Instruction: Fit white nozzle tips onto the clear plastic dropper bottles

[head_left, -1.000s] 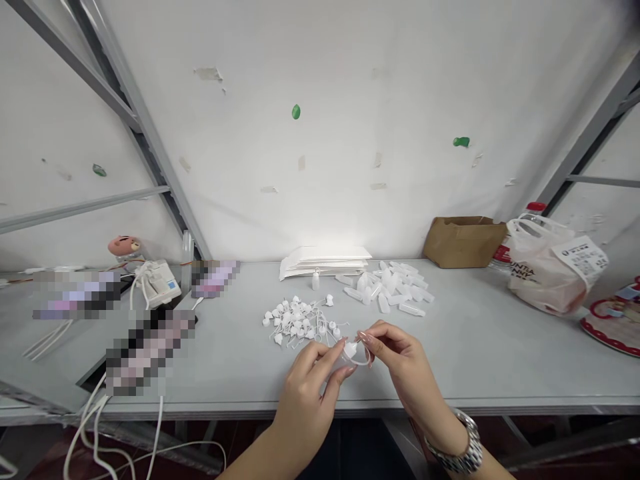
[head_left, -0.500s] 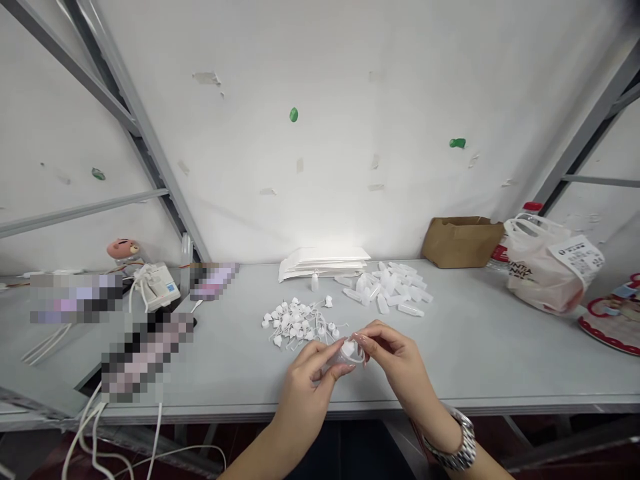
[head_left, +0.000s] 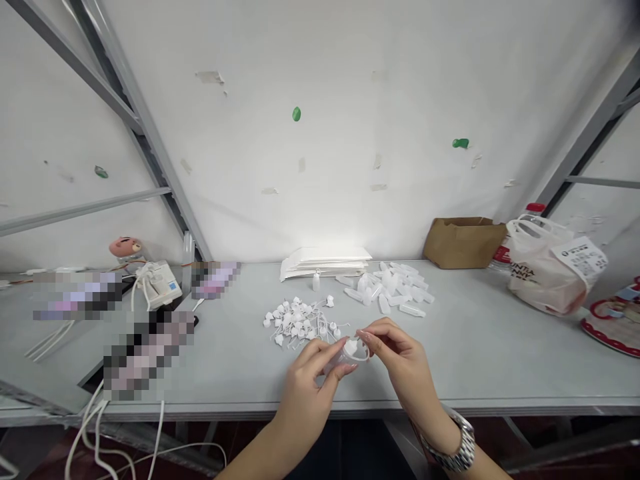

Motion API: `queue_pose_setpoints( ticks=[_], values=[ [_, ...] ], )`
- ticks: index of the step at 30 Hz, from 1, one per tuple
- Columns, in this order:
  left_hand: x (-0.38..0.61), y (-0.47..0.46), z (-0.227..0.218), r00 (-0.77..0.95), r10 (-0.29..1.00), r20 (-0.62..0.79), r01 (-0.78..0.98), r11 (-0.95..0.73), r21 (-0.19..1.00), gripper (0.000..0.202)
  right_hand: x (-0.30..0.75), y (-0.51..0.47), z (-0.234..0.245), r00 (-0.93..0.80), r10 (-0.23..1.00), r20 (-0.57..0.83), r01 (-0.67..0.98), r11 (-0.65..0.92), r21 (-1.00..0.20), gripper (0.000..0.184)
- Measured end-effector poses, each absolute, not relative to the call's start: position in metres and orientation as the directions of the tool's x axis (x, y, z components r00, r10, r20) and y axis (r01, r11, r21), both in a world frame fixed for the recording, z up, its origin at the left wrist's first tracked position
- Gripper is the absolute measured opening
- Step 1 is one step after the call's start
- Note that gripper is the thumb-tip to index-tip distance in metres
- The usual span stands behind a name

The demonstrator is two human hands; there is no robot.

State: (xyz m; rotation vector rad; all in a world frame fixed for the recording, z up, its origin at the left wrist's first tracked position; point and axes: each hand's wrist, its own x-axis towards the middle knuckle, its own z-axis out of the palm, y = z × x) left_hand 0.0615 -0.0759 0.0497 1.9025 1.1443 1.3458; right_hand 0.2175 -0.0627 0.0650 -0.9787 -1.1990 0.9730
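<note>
Over the front of the grey table (head_left: 500,360) both my hands meet on one small piece. My left hand (head_left: 307,383) pinches a small clear plastic bottle (head_left: 336,360) between thumb and fingers. My right hand (head_left: 400,360), with a metal watch on its wrist, pinches a white cap with a thin loop (head_left: 356,349) at the bottle's mouth. Just beyond lies a heap of white caps (head_left: 300,319) and further back a heap of clear bottles (head_left: 393,288).
A stack of white sheets (head_left: 325,261) lies against the wall. A brown paper bag (head_left: 463,241), a white plastic bag (head_left: 547,267) and a red-rimmed plate (head_left: 613,320) stand at the right. At the left are blurred items, a charger (head_left: 157,283) and white cables (head_left: 100,427).
My hands stay in the same spot; the fingers have shifted slightly around the bottle and cap, with the cap pressed closer to the bottle's mouth.
</note>
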Motion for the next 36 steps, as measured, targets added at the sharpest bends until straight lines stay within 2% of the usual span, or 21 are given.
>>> queue_pose_setpoints(
  ticks=[8,11,14,17,18,22,28,32,36],
  values=[
    [0.064,-0.075,0.046,0.192,0.895,0.404,0.357,-0.447,0.821,0.027,0.222,-0.061,0.062,0.069,0.926,0.37,0.097,0.363,-0.927,0.016],
    [0.057,-0.072,0.048,0.226,0.911,0.345,0.441,-0.411,0.798,0.043,0.226,-0.054,0.073,-0.004,0.899,0.439,0.159,0.434,-0.887,0.016],
    [0.044,-0.067,0.054,0.2,0.933,0.299,0.521,-0.36,0.774,0.059,0.228,-0.03,0.091,-0.026,0.848,0.529,0.27,0.516,-0.813,0.017],
    [0.032,-0.063,0.063,0.144,0.943,0.299,0.614,-0.322,0.72,0.047,0.222,0.013,0.102,-0.083,0.803,0.591,0.494,0.548,-0.675,0.018],
    [0.03,-0.063,0.066,0.14,0.936,0.324,0.634,-0.336,0.697,0.041,0.219,0.031,0.103,-0.111,0.803,0.585,0.579,0.531,-0.618,0.018],
    [0.03,-0.07,0.075,0.184,0.894,0.407,0.666,-0.418,0.617,0.031,0.208,0.092,0.091,-0.097,0.83,0.549,0.673,0.461,-0.578,0.02],
    [0.03,-0.077,0.079,0.237,0.883,0.404,0.673,-0.449,0.587,0.028,0.2,0.127,0.062,-0.085,0.888,0.452,0.776,0.344,-0.529,0.017],
    [0.025,-0.076,0.08,0.155,0.896,0.417,0.69,-0.401,0.603,0.038,0.2,0.126,0.055,-0.099,0.907,0.409,0.814,0.31,-0.491,0.021],
    [0.017,-0.074,0.08,0.06,0.914,0.401,0.742,-0.31,0.595,0.049,0.207,0.113,0.064,-0.091,0.9,0.425,0.838,0.3,-0.455,0.024]
  ],
)
